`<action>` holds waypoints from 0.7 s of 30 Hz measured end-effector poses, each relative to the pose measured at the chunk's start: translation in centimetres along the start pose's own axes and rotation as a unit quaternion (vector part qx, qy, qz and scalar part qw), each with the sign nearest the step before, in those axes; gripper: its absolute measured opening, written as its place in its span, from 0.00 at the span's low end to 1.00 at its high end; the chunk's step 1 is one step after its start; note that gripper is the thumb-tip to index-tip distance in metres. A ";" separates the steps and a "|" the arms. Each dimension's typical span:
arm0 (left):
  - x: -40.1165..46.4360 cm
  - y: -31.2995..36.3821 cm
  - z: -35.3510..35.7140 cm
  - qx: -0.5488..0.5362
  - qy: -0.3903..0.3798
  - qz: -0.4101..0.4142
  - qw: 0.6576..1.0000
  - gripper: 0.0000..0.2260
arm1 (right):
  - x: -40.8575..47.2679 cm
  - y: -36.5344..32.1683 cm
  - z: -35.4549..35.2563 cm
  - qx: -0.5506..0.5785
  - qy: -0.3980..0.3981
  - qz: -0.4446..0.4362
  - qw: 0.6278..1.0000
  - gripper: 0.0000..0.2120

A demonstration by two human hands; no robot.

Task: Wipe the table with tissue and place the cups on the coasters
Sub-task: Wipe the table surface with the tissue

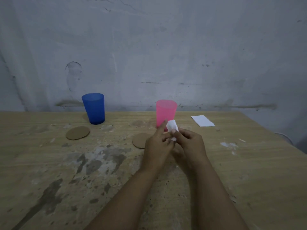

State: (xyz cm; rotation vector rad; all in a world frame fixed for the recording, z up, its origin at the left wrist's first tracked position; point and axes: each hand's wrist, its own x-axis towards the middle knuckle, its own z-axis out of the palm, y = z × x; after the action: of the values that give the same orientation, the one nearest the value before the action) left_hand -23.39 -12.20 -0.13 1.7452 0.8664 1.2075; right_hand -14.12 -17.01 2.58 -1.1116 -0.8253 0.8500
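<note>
**Tissue gathered in both hands, cups waiting off their coasters**

Starting at the left of the desk (49,163), the blue cup (93,108) stands upright near the far edge. Its coaster (77,132) — a flat brown disc of what looks like card — lies just in front of it and a little left, apart from the cup, so that cup is not yet placed.

Toward the middle, the second coaster (138,140) lies flat, its right part hidden by the left hand (157,143). The pink cup (166,112) stands upright behind it, also off its disc.

Both hands meet above the desk in front of the pink cup. The left hand pinches the tissue (172,128) from one side, and the right hand (191,143) curls its fingers round the other — likely folding it into a pad, since it is bunched small and held clear of the surface.

The tissue is white, crumpled and soft-looking. The desk's pale wood grain shows grey stains and blotches across its near half, which seems to be the area needing a wipe.

Near the far right edge, a folded white sheet (202,121) lies flat, probably spare tissue.
</note>
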 end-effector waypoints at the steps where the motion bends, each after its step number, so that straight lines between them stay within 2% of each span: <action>1: -0.1 0.0 0.0 0.014 -0.017 0.000 1.000 0.34 | -0.1 -0.2 0.0 0.009 0.017 0.006 1.000 0.07; 4: -0.3 0.1 -0.3 0.068 -0.067 0.018 0.995 0.38 | 0.1 -0.6 -0.4 0.002 0.078 -0.012 0.997 0.09; 6: -0.6 0.3 -1.0 0.138 -0.101 0.036 0.985 0.36 | 0.2 -0.8 -0.9 -0.085 0.136 -0.056 0.985 0.12; 7: -1.0 0.3 -1.6 0.188 -0.118 0.047 0.974 0.33 | 0.4 -0.7 -1.2 -0.156 0.172 -0.078 0.969 0.12; 10: -2.6 -0.6 -3.2 0.358 -0.150 0.083 0.918 0.26 | 0.8 -0.1 -1.8 -0.385 0.241 -0.097 0.886 0.14; 12: -3.6 -1.2 -3.9 0.402 -0.171 0.081 0.896 0.26 | 1.2 0.5 -1.7 -0.462 0.252 -0.080 0.847 0.16; 14: -3.9 -1.7 -4.1 0.409 -0.184 0.073 0.891 0.27 | 1.6 1.0 -1.2 -0.523 0.232 -0.066 0.817 0.16; 17: -3.9 -2.0 -3.9 0.429 -0.208 0.089 0.875 0.29 | 2.7 1.6 -0.6 -0.624 0.145 -0.032 0.767 0.15; 21: -3.6 -2.4 -3.6 0.434 -0.228 0.087 0.867 0.31 | 4.1 2.1 -0.3 -0.641 0.079 0.013 0.764 0.13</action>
State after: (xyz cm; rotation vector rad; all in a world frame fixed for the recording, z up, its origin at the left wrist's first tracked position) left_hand -28.10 -13.45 -2.91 2.7305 1.0466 0.4280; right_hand -12.39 -13.04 1.01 -2.3501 -1.2757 0.0652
